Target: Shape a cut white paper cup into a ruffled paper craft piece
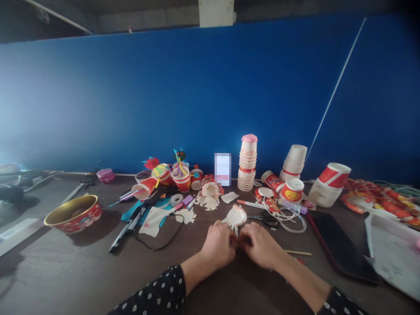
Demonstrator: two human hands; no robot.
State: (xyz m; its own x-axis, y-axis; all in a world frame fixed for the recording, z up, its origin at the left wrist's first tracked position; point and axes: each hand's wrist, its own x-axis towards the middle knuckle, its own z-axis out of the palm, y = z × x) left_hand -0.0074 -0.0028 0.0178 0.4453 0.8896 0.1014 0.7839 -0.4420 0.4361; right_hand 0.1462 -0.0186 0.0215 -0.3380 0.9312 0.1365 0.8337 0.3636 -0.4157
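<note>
Mostly white, curl-rimmed paper cutout in grip of left hand and right hand

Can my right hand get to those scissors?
Probably yes: the scissors lie just beyond your right hand, with nothing visible between, though it seems busy at the cut paper cup.

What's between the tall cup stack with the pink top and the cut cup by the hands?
In the head view, a slim pen-like stick, orange and white, lies between the tall cup stack and the cut cup.
</note>
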